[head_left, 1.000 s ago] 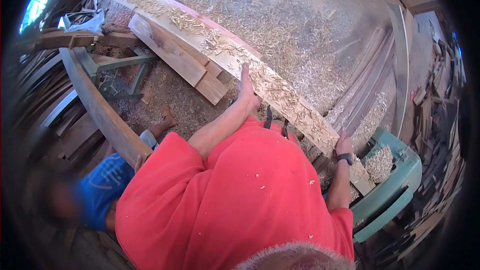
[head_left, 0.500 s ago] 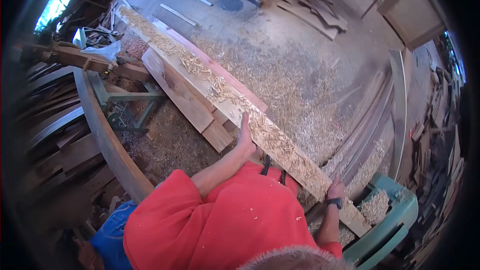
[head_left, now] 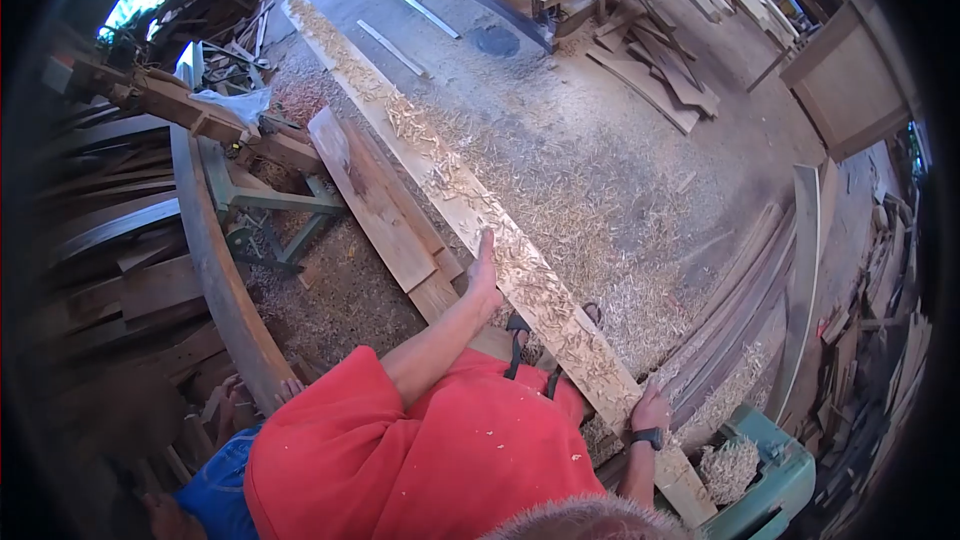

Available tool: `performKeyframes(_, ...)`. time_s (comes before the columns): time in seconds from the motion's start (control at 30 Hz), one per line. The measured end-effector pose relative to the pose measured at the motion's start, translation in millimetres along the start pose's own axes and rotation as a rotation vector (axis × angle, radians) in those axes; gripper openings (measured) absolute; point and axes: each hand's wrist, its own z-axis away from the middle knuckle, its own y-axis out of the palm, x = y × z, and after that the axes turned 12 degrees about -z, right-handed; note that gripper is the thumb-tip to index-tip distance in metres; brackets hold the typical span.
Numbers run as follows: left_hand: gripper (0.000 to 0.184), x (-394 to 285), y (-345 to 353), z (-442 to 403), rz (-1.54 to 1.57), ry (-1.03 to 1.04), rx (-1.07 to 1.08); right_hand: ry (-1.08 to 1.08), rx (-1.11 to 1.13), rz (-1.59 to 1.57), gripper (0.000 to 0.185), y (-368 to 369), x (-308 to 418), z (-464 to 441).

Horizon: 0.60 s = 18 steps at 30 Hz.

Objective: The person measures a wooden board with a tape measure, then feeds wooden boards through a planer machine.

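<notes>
A long wooden plank (head_left: pixel 455 185), strewn with curly wood shavings, runs diagonally from the upper left to the lower right in front of my red shirt. My left hand (head_left: pixel 484 285) grips its near edge about midway along, one digit lying along the top; the other fingers are hidden. Close to the lower end, my right hand (head_left: pixel 651 410), with a dark band at the wrist, clasps the opposite edge. Below that hand, the plank's end lies beside a green machine (head_left: pixel 775 470) holding a clump of shavings (head_left: pixel 730 470).
Boards (head_left: pixel 375 210) lie left of the plank, near a green metal stand (head_left: pixel 285 202). A person in blue (head_left: pixel 218 480) is at lower left, one hand (head_left: pixel 288 390) at a curved beam (head_left: pixel 225 280). Dark strips (head_left: pixel 735 290) lie right; shavings cover the floor (head_left: pixel 580 180).
The plank has shifted right, away from the boards on its left, with both hands still on it. A pinkish board seen beside it earlier no longer shows. My view has tilted slightly.
</notes>
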Motion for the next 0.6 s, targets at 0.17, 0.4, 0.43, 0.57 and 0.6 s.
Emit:
performKeyframes(0.17,0.079,-67,20,-4,-0.001,0.079,0.002,-0.015,-0.036,-0.073,0.063,-27,82,12)
performKeyframes(0.4,0.074,-103,49,-39,0.105,0.178,0.068,-0.114,-0.235,-0.048,0.065,-58,129,-2)
performKeyframes(0.43,0.075,-104,60,-35,0.088,0.15,0.02,-0.144,-0.209,-0.086,0.067,-62,123,-8)
performKeyframes(0.57,0.069,-82,71,-70,0.12,0.105,0.001,-0.125,-0.119,-0.066,0.072,-84,112,-30)
performKeyframes(0.6,0.061,-89,95,-42,0.075,0.151,-0.054,-0.145,-0.114,-0.051,0.072,-86,105,-42)
